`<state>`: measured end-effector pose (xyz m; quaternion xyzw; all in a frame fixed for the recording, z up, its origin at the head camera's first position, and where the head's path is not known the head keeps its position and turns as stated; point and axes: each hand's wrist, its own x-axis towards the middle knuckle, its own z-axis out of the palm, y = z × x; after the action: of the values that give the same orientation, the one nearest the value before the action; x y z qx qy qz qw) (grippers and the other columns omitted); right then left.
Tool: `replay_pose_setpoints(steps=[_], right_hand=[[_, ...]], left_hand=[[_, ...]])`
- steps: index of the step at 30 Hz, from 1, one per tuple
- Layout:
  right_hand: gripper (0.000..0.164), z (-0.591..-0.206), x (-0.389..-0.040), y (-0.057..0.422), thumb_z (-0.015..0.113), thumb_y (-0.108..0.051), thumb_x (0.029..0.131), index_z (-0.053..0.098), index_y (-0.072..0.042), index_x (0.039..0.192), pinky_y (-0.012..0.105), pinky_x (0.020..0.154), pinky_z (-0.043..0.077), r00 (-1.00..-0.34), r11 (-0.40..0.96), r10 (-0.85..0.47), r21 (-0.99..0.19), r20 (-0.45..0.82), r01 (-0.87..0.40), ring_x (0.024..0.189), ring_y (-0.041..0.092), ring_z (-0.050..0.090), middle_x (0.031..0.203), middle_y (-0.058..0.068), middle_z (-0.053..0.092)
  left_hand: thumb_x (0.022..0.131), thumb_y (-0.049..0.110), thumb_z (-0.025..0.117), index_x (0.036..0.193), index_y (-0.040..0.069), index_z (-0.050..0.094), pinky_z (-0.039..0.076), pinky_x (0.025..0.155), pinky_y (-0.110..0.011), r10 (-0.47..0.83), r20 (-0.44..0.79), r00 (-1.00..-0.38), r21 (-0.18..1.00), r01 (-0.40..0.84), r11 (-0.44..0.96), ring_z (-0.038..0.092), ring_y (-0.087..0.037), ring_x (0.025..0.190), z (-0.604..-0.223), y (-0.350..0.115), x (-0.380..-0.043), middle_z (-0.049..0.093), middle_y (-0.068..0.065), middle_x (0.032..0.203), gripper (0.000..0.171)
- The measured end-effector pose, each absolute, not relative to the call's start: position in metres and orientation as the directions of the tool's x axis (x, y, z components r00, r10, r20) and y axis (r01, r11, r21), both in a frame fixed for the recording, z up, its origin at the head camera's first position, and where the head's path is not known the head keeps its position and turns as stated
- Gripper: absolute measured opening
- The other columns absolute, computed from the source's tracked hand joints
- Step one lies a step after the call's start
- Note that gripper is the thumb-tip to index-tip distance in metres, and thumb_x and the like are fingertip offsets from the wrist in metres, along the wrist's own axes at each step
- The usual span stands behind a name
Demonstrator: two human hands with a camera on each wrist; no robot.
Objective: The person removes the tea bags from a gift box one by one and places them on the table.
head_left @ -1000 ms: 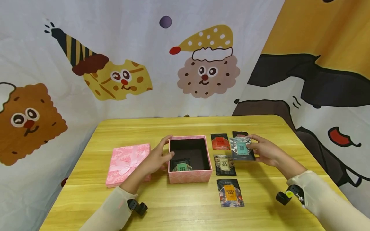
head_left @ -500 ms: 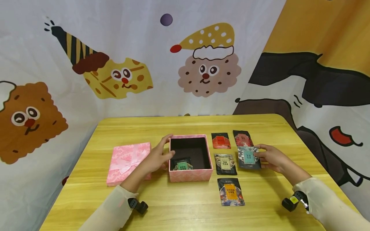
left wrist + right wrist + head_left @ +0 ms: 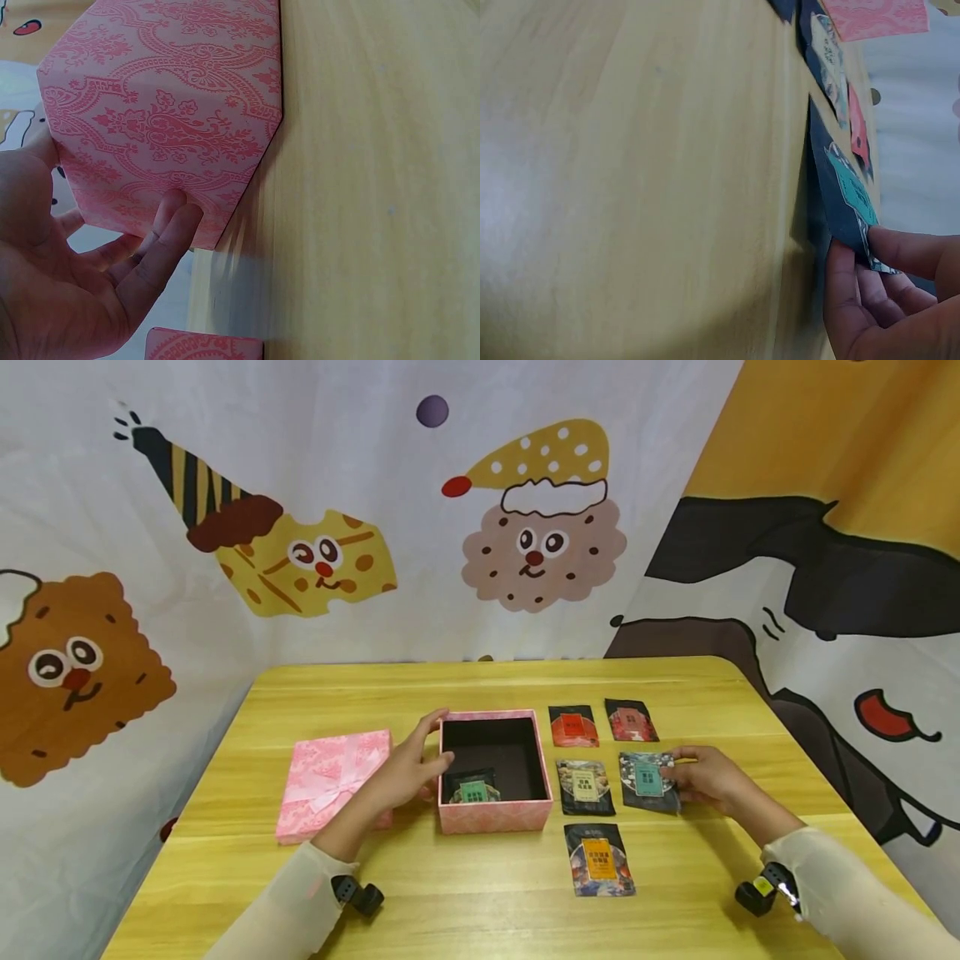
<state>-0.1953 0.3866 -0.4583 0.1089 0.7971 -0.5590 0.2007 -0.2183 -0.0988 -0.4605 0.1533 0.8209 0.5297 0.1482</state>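
Observation:
My right hand [image 3: 708,778] pinches the right edge of a dark sachet with a teal label [image 3: 647,781]. In the right wrist view the thumb is on its printed face, the fingers are underneath, and the sachet [image 3: 844,187] tilts just over the table. At the left side of an uncovered pink gift box [image 3: 495,817], my left hand [image 3: 408,768] holds its wall. The left wrist view shows fingertips [image 3: 174,206] against the patterned outer side [image 3: 165,112]. A green-labelled sachet [image 3: 472,789] lies inside the box, at its near end.
A pink box lid with a ribbon bow [image 3: 337,785] lies left of the box. Right of the box are sachets with red [image 3: 573,727], dark pink [image 3: 632,722], cream [image 3: 585,787] and orange [image 3: 598,860] labels. A cartoon-print cloth [image 3: 420,568] hangs behind the table [image 3: 465,902].
My right hand has moved right and toward me, lowering the teal-labelled sachet beside the cream-labelled one. The dark pink-labelled sachet is now uncovered. My left hand and the box have stayed put.

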Motion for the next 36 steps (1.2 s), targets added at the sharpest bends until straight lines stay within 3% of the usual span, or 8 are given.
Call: replay_pose_setpoints(steps=[6, 10, 16, 21, 30, 36], right_hand=[[0.033, -0.461, -0.195, 0.387, 0.067, -0.008, 0.099, 0.053, 0.014, 0.119, 0.033, 0.064, 0.060, -0.923, 0.476, 0.005, -0.811, -0.384, 0.340, 0.074, 0.012, 0.063, 0.089, 0.003, 0.065], [0.041, -0.459, -0.194, 0.386, 0.071, -0.011, 0.097, 0.055, 0.016, 0.123, 0.034, 0.069, 0.060, -0.939, 0.584, 0.036, -0.755, -0.342, 0.298, 0.079, 0.014, 0.064, 0.098, 0.012, 0.066], [0.039, -0.463, -0.194, 0.385, 0.075, -0.011, 0.094, 0.061, 0.014, 0.120, 0.032, 0.064, 0.057, -0.957, 0.690, 0.084, -0.677, -0.278, 0.257, 0.077, 0.018, 0.061, 0.097, 0.015, 0.066], [0.039, -0.465, -0.193, 0.385, 0.077, -0.010, 0.093, 0.061, 0.013, 0.120, 0.030, 0.061, 0.055, -0.964, 0.716, 0.100, -0.655, -0.247, 0.242, 0.077, 0.021, 0.061, 0.096, 0.014, 0.066], [0.042, -0.457, -0.192, 0.383, 0.069, -0.013, 0.100, 0.056, 0.016, 0.127, 0.036, 0.072, 0.063, -0.963, 0.674, 0.094, -0.695, -0.254, 0.249, 0.087, 0.024, 0.068, 0.109, 0.026, 0.065], [0.047, -0.454, -0.192, 0.377, 0.069, -0.015, 0.100, 0.055, 0.017, 0.130, 0.039, 0.072, 0.062, -0.968, 0.664, 0.069, -0.713, -0.241, 0.224, 0.087, 0.025, 0.068, 0.112, 0.029, 0.066]], left_hand=[[0.104, 0.027, 0.064, 0.163, 0.032, 0.022, 0.061, 0.062, -0.046, 0.403, -0.089, -0.911, 0.913, 0.087, 0.398, 0.063, -0.035, 0.069, -0.460, -0.098, -0.218, 0.024, -0.016, 0.168, 0.073], [0.104, 0.026, 0.064, 0.163, 0.032, 0.022, 0.060, 0.061, -0.046, 0.403, -0.085, -0.911, 0.913, 0.091, 0.398, 0.063, -0.034, 0.068, -0.460, -0.098, -0.218, 0.024, -0.016, 0.168, 0.073], [0.104, 0.024, 0.063, 0.163, 0.033, 0.022, 0.060, 0.061, -0.046, 0.403, -0.084, -0.911, 0.912, 0.093, 0.399, 0.062, -0.033, 0.067, -0.460, -0.099, -0.217, 0.025, -0.016, 0.168, 0.072], [0.104, 0.027, 0.064, 0.163, 0.034, 0.021, 0.060, 0.061, -0.045, 0.404, -0.088, -0.910, 0.911, 0.091, 0.402, 0.063, -0.033, 0.068, -0.460, -0.099, -0.217, 0.024, -0.016, 0.168, 0.073], [0.104, 0.026, 0.064, 0.163, 0.037, 0.019, 0.061, 0.062, -0.044, 0.399, -0.100, -0.911, 0.909, 0.079, 0.409, 0.065, -0.033, 0.069, -0.459, -0.099, -0.217, 0.024, -0.013, 0.168, 0.074], [0.104, 0.024, 0.063, 0.163, 0.037, 0.020, 0.061, 0.061, -0.043, 0.396, -0.096, -0.913, 0.911, 0.079, 0.404, 0.064, -0.033, 0.068, -0.460, -0.098, -0.216, 0.024, -0.013, 0.168, 0.074]])
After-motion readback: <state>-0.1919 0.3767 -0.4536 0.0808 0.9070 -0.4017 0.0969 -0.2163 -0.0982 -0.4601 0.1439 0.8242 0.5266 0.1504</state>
